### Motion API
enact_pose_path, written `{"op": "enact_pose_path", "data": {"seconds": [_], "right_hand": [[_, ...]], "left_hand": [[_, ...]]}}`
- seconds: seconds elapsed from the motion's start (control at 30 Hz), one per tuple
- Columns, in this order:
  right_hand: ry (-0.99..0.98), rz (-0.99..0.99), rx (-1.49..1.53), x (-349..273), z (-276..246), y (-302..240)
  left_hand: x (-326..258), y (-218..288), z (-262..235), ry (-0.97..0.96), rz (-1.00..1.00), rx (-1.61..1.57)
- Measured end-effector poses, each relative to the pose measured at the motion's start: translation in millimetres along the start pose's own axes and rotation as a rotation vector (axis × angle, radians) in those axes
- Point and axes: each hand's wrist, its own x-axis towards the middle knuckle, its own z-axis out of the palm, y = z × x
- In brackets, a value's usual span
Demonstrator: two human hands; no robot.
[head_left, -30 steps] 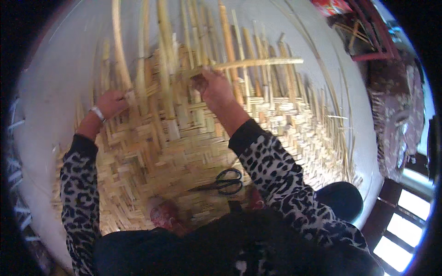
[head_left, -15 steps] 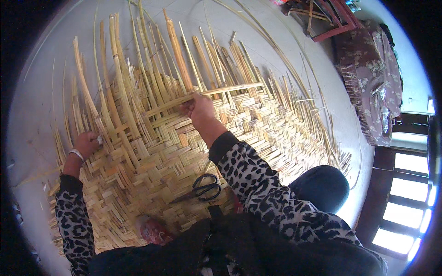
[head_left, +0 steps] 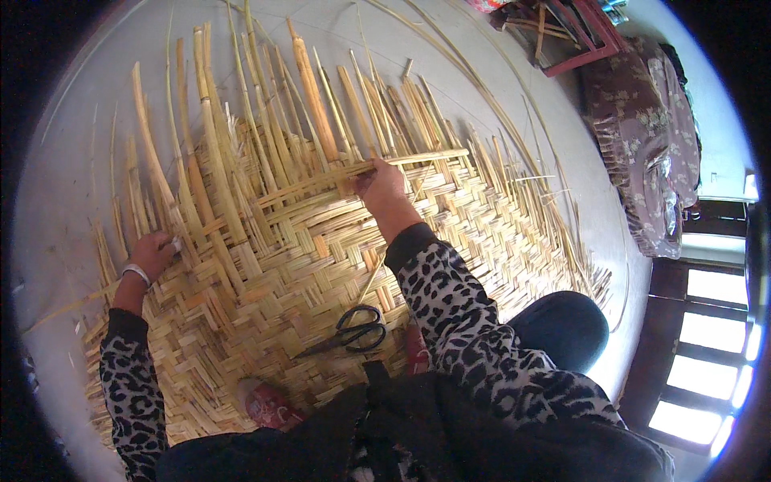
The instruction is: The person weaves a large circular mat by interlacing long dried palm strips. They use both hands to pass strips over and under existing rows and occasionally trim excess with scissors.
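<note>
A mat (head_left: 321, 281) of flat, straw-coloured cane strips, woven in a zigzag pattern, covers the floor before me. Loose upright strip ends (head_left: 213, 120) fan out from its far edge. A long crosswise cane strip (head_left: 434, 156) runs over and under these ends. My right hand (head_left: 383, 189) is closed on that strip near the middle of the far edge; its fingertips are slightly blurred. At the left edge, my left hand (head_left: 151, 255) is closed low by the crosswise strip's line, with something white at a fingertip. What its fingers grip is hidden.
Black-handled scissors (head_left: 345, 331) lie on the mat near me, by my red shoes (head_left: 271, 403). My bent knee (head_left: 562, 328) is over the mat's right part. Long thin canes (head_left: 482, 76) curve across the floor. A cloth-covered piece of furniture (head_left: 642, 136) stands at far right.
My right hand has slid to the right along the crosswise strip, whose right end reaches slightly further right. The left hand has stayed at nearly the same place.
</note>
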Motion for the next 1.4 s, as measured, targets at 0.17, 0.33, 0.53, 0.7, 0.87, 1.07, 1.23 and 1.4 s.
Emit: {"op": "enact_pose_path", "data": {"seconds": [0.17, 0.33, 0.53, 0.7, 0.87, 1.07, 1.23, 1.4], "right_hand": [[0.039, 0.01, -0.052, 9.0, -14.3, -12.0], [-0.006, 0.05, -0.261, -6.7, -5.0, 4.6], [-0.321, -0.727, -1.491, -48.2, 37.8, 58.8], [-0.708, -1.155, -2.01, -68.7, 88.6, 73.3], [-0.841, -0.946, -2.26, -58.7, 120.0, 67.9], [-0.872, -0.828, -2.087, -47.0, 114.8, 70.3], [-0.839, -0.774, -2.112, -54.6, 113.3, 68.8], [-0.885, -0.799, -2.115, -67.1, 105.6, 65.6]], "left_hand": [[-1.5, 1.9, 3.9, -0.003, -0.061, -0.132], [1.2, -1.7, 9.3, 0.038, -0.095, -0.046], [-0.1, 4.7, 10.0, 0.031, -0.076, 0.068], [-9.7, 19.6, 2.8, 0.163, 0.02, -0.024], [-10.4, 27.4, -2.6, 0.023, -0.133, 0.032], [-10.9, 28.6, 4.6, -0.026, -0.101, 0.12], [-16.2, 31.4, 5.7, 0.004, -0.066, 0.107], [-20.0, 31.9, 8.1, -0.026, -0.063, 0.099]]}}
